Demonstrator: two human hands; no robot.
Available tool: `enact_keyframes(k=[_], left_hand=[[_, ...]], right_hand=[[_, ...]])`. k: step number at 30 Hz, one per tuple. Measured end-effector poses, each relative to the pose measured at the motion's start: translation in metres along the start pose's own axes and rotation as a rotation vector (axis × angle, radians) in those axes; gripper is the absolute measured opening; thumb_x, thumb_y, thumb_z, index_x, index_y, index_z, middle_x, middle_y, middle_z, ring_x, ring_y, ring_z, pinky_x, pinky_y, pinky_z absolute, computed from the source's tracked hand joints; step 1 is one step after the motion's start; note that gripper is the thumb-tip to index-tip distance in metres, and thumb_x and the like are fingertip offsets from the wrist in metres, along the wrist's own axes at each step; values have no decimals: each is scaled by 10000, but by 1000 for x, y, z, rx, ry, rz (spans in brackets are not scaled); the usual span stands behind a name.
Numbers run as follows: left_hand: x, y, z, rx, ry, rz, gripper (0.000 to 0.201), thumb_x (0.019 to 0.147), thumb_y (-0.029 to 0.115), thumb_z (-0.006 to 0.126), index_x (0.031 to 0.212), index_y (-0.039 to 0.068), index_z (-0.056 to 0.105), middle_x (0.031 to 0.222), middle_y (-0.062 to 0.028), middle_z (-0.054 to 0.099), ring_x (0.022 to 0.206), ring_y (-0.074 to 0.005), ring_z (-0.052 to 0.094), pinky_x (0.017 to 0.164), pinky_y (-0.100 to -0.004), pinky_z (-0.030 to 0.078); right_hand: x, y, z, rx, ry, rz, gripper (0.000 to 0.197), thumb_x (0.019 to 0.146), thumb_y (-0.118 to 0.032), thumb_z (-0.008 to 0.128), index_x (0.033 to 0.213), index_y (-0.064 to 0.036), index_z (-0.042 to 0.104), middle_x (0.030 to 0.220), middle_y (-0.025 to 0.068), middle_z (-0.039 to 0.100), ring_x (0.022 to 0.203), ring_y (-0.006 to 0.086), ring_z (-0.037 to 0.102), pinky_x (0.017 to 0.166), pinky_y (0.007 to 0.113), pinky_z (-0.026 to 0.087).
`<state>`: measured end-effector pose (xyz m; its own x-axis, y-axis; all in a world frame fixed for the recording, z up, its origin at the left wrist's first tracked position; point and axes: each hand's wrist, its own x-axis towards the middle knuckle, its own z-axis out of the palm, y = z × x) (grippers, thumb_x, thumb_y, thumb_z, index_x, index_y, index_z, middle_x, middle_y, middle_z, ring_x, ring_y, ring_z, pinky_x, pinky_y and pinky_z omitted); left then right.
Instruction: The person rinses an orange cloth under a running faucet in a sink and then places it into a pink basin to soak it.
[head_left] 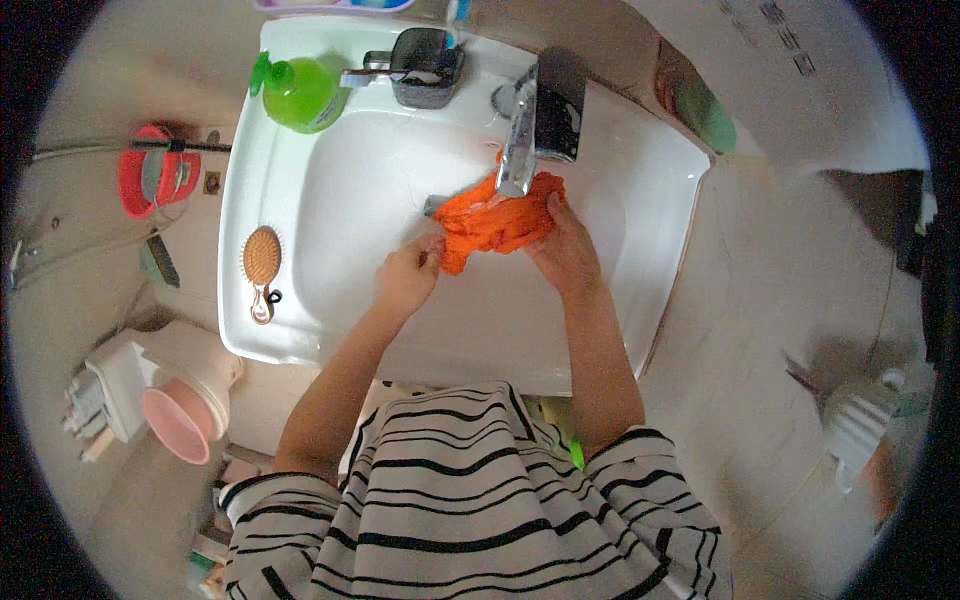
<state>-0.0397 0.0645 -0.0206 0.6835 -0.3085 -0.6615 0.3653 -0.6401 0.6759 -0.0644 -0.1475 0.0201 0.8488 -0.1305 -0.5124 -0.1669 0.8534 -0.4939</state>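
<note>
A crumpled, wet-looking orange cloth [492, 222] is stretched between my hands over the white sink [345, 215], just under the spout of the metal faucet [518, 140]. My left hand [408, 272] pinches the cloth's lower left edge, fingers closed. On the other side my right hand [568, 250] grips the right end, thumb on top and its other fingers partly hidden beneath. Part of the cloth lies behind the spout. A small grey piece [432, 205] shows at the cloth's left end; I cannot make out what it is.
On the sink's rim are a green pump bottle [303, 95], a dark square container [428, 70], a black box-shaped thing [559, 110] behind the faucet and a wooden hairbrush [262, 258]. Pink basins [178, 420] sit at the lower left; a red basket [158, 172] hangs farther left.
</note>
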Motion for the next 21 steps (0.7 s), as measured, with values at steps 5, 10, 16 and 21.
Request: enact_keyframes(k=[5, 10, 16, 21], left_hand=[[26, 34, 0, -73, 225, 539, 314, 836, 194, 535, 1128, 77, 544, 957, -139, 596, 908, -283, 575, 804, -329, 443], [75, 22, 8, -172, -75, 642, 265, 843, 166, 527, 1069, 29, 539, 971, -98, 590, 877, -223, 573, 833, -305, 436], [57, 60, 2, -804, -128, 298, 312, 827, 139, 543, 1108, 28, 466, 1002, -110, 584, 871, -200, 586, 765, -310, 469], [21, 87, 39, 225, 132, 855, 247, 773, 216, 605, 927, 27, 565, 856, -185, 609, 805, -317, 597, 705, -375, 474]], right_hand=[[-12, 3, 1, -137, -46, 67, 407, 868, -157, 512, 1234, -11, 409, 1172, 107, 506, 1079, 251, 497, 942, 370, 405], [-14, -5, 0, -207, -25, -7, 424, 844, -138, 544, 1232, -23, 419, 1183, 103, 505, 1077, 242, 503, 928, 363, 422], [26, 26, -23, -347, 145, -67, 365, 872, -229, 528, 1179, -43, 461, 1086, 84, 549, 984, 225, 545, 841, 336, 467], [66, 63, -52, 340, -328, 157, 291, 868, -248, 521, 1074, -42, 511, 975, 78, 567, 879, 217, 569, 759, 330, 495]])
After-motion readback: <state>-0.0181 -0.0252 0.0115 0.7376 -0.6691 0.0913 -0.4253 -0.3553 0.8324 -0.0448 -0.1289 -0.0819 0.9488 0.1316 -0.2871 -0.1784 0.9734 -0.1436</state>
